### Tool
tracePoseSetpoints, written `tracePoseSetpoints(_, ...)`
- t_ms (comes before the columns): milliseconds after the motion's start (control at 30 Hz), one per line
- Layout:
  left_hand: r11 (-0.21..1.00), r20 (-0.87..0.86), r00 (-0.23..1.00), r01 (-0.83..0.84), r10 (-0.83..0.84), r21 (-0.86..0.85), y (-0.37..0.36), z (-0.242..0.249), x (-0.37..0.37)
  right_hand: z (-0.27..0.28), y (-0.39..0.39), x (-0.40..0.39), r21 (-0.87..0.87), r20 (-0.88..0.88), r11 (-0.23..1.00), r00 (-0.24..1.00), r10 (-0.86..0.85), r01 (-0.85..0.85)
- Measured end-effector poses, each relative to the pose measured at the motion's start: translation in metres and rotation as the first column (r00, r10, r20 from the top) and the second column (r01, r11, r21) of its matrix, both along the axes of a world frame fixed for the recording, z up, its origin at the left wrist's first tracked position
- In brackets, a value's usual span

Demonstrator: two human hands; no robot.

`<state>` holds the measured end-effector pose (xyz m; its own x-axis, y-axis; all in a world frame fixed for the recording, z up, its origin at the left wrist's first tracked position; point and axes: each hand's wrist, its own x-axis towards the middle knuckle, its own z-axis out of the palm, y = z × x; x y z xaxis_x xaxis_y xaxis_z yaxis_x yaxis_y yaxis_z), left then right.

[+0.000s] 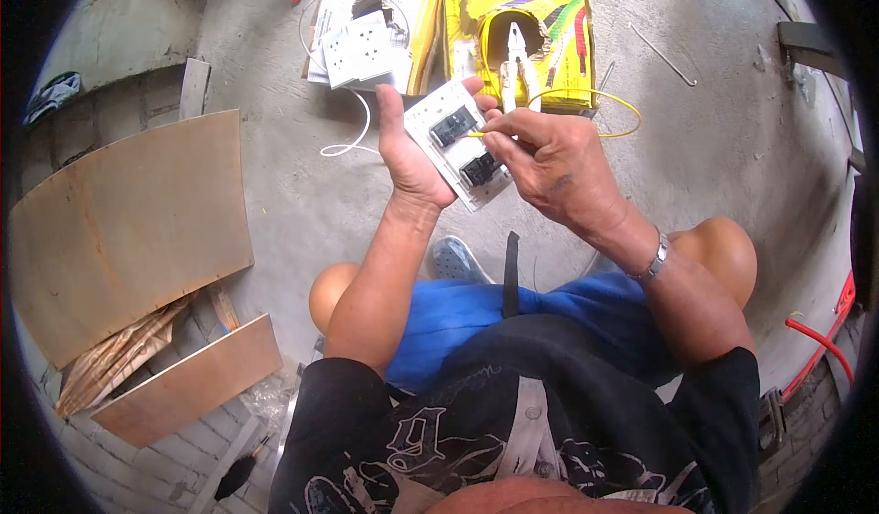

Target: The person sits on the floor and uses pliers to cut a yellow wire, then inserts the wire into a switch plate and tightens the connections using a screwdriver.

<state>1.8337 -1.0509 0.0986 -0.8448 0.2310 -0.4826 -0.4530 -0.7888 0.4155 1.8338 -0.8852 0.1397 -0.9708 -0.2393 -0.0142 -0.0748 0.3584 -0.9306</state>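
The left hand [407, 152] is wrapped around a flat, rectangular white plastic socket plate [458, 143], thumb along its near-left edge and fingertips curling over the far edge, so the plate sits firmly in the closed palm with its back toward the camera. Two dark, blocky terminal modules show on that back, one above the other along the plate's long axis, which runs from the upper left, beyond the thumb, down to the lower right, past the heel of the hand. The right hand [549, 166] is pinched shut on a thin yellow wire [595, 97], smooth and glossy; its short free end points left from the fingertips onto the upper terminal module, while the rest arcs in a loop up and to the right, behind the knuckles. Beyond both hands, on rough grey concrete, lie a yellow cardboard box [558, 20] with pliers [518, 56] resting on it, and left of that more white socket plates [362, 47] with a white cable [352, 143].
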Motion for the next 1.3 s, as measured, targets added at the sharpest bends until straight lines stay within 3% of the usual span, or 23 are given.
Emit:
tracePoseSetpoints(333,1.0,0.002,1.0,-0.004,0.004,-0.002,0.001,0.002,-0.002,-0.003,-0.003,-0.002,-0.051,-0.018,0.999,1.0,-0.012,0.011)
tracePoseSetpoints(533,0.999,0.003,1.0,0.017,-0.017,-0.038,-0.002,-0.001,-0.003,-0.001,-0.004,-0.003,-0.02,0.063,1.0,0.998,0.009,-0.008)
tracePoseSetpoints(833,0.986,0.037,0.999,0.014,-0.008,-0.164,0.0,-0.001,-0.004,-0.008,-0.003,-0.003,0.057,-0.101,0.998,0.994,0.031,-0.025)
tracePoseSetpoints(900,0.987,0.031,0.999,0.016,-0.012,-0.162,0.0,-0.003,-0.004,-0.008,-0.002,-0.001,0.191,-0.18,0.978,0.976,0.121,-0.086)
tracePoseSetpoints(967,0.954,-0.006,1.0,0.018,-0.02,-0.3,0.001,-0.004,-0.002,-0.009,-0.002,0.0,0.195,-0.175,0.976,0.976,0.127,-0.092)
tracePoseSetpoints(1033,0.948,-0.039,0.999,-0.009,-0.003,-0.318,0.003,-0.001,0.0,-0.012,-0.005,0.002,0.198,-0.172,0.975,0.976,0.133,-0.098)
tracePoseSetpoints(1100,0.941,-0.07,0.997,-0.037,0.014,-0.335,0.005,-0.002,0.001,-0.016,-0.008,0.004,0.024,-0.007,0.999,0.999,0.036,-0.036)
tracePoseSetpoints(1200,0.91,-0.125,0.992,-0.05,-0.002,-0.412,0.006,-0.006,0.001,-0.014,-0.008,0.003,-0.009,0.131,1.0,0.991,0.031,-0.03)
tracePoseSetpoints(1300,0.874,-0.024,1.0,0.002,-0.016,-0.486,0.007,-0.008,-0.002,-0.017,-0.007,-0.002,0.012,0.15,1.0,0.989,0.016,-0.018)
